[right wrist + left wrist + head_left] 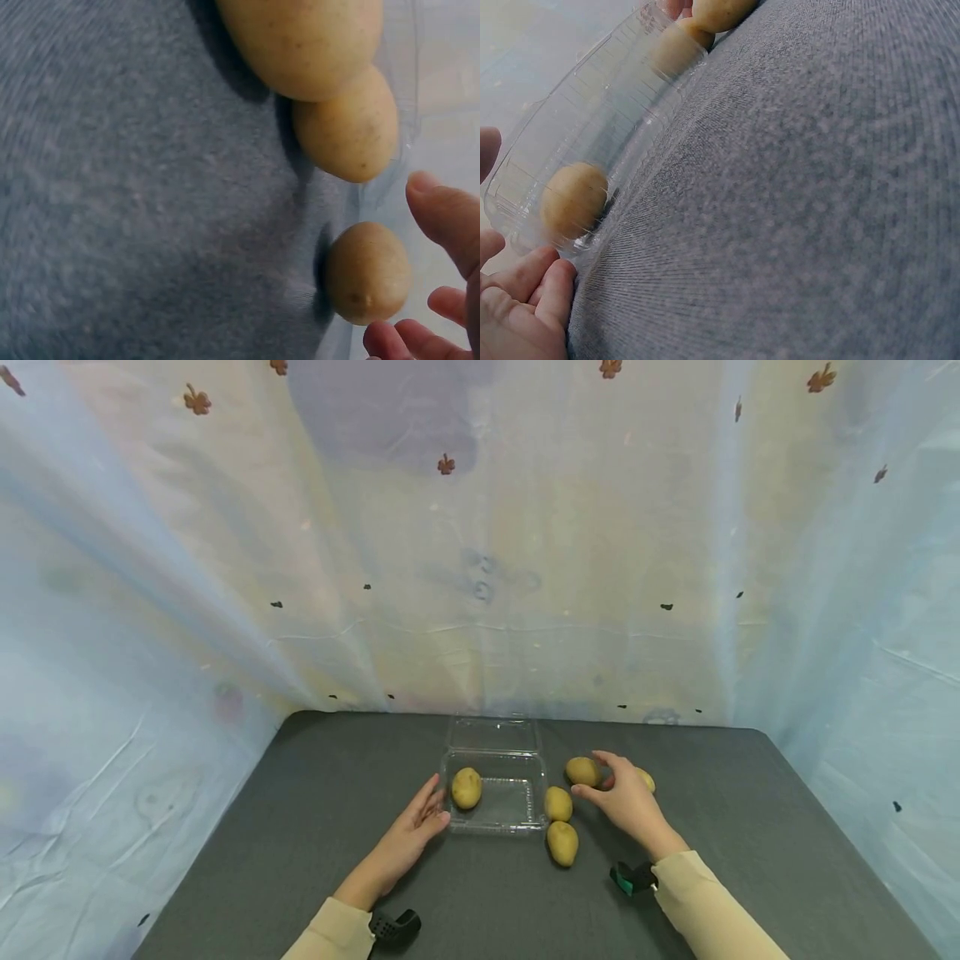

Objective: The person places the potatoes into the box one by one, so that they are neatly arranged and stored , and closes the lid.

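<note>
On the dark tabletop (315,810), beside a clear container (498,828) whose left side the relaxed left hand (407,835) adjoins, the nearer right hand (628,797), thumb and fingers spread, has a potato (582,771) just to its left, long axis roughly sideways.

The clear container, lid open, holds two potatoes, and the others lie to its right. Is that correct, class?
Not quite: the clear container holds one potato, not two, as the head view shows. Its lid is open, and the other potatoes lie to its right.
</note>
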Available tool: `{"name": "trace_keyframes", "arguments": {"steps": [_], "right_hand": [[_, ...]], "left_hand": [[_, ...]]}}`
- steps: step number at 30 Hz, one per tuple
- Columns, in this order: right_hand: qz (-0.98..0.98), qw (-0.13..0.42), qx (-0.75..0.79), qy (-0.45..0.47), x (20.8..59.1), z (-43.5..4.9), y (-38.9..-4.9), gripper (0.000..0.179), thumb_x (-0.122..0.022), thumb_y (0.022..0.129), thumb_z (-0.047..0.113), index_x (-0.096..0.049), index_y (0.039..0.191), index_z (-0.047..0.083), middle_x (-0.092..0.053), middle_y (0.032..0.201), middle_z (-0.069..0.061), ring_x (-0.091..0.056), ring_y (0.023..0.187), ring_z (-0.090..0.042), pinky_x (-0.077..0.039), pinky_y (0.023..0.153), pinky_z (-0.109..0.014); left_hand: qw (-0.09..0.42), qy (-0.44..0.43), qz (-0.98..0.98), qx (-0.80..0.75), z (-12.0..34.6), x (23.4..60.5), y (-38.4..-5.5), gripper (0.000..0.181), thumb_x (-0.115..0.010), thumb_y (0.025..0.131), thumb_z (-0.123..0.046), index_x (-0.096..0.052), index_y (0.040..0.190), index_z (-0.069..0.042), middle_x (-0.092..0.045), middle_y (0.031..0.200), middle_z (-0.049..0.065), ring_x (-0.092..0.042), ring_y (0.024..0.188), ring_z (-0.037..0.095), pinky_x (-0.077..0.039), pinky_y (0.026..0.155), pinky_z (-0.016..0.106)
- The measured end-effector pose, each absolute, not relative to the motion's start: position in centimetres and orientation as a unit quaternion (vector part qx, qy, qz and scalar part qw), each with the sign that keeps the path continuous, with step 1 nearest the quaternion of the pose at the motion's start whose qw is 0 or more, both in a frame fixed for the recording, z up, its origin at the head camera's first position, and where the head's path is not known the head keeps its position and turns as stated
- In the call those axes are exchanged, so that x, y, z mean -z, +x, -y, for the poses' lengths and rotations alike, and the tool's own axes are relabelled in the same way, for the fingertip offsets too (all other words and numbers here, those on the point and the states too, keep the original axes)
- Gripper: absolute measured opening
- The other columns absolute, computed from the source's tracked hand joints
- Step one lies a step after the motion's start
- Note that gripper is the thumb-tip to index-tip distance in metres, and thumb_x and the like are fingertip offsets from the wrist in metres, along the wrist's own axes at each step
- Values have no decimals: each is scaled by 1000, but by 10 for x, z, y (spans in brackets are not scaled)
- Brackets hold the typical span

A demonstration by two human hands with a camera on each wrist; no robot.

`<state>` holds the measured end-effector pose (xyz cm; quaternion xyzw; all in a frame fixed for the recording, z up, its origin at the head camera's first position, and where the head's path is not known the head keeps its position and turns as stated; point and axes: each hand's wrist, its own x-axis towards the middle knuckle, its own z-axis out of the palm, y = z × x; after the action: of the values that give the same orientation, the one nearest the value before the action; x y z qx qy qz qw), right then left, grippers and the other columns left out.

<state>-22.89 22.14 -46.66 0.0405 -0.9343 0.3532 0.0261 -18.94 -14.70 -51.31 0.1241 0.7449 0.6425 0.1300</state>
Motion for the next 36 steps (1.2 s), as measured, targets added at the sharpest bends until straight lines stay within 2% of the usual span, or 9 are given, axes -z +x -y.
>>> {"name": "trace_keyframes", "arguments": {"steps": [5, 13, 22, 27, 31, 36], "right_hand": [[935, 13, -352, 32, 471, -222, -232, 84, -76, 83, 45, -37, 149, 12, -47, 138, -12, -56, 90, -22, -48, 61, -32], [932, 11, -361, 38, 476, -223, -236, 82, -75, 86, 39, -33, 151, 13, -43, 143, -12, -57, 92, -22, -50, 64, -34], [932, 10, -358, 60, 481, -223, -240, 64, -71, 90, 27, -43, 147, 13, -48, 137, -15, -56, 84, -20, -49, 63, -33], [933, 15, -355, 58, 481, -223, -239, 63, -71, 91, 24, -43, 146, 13, -49, 135, -15, -57, 83, -20, -49, 62, -33], [936, 21, -348, 56, 481, -222, -240, 62, -71, 91, 23, -44, 145, 12, -51, 131, -16, -56, 86, -22, -49, 64, -36], [942, 23, -331, 54, 481, -222, -241, 62, -71, 91, 26, -44, 144, 9, -53, 127, -18, -56, 103, -30, -49, 77, -46]], "left_hand": [[130, 124, -749, -638, 146, 513, -190, 68, -50, 102, -32, -8, 156, -31, -19, 159, 9, -20, 144, 30, -21, 112, 55], [131, 123, -747, -640, 146, 514, -190, 68, -51, 102, -32, -10, 156, -31, -20, 158, 9, -20, 144, 30, -21, 112, 55], [134, 123, -746, -640, 146, 515, -191, 69, -51, 102, -32, -9, 156, -31, -20, 158, 10, -21, 144, 29, -21, 112, 53], [138, 123, -746, -640, 147, 513, -191, 69, -50, 102, -33, -7, 156, -32, -19, 159, 8, -20, 144, 27, -20, 113, 53], [136, 122, -745, -641, 147, 513, -191, 68, -50, 102, -32, -8, 156, -32, -20, 159, 8, -20, 144, 27, -20, 113, 54], [134, 119, -746, -641, 147, 514, -191, 68, -51, 102, -31, -10, 156, -30, -21, 158, 11, -21, 144, 30, -20, 113, 54]]}}
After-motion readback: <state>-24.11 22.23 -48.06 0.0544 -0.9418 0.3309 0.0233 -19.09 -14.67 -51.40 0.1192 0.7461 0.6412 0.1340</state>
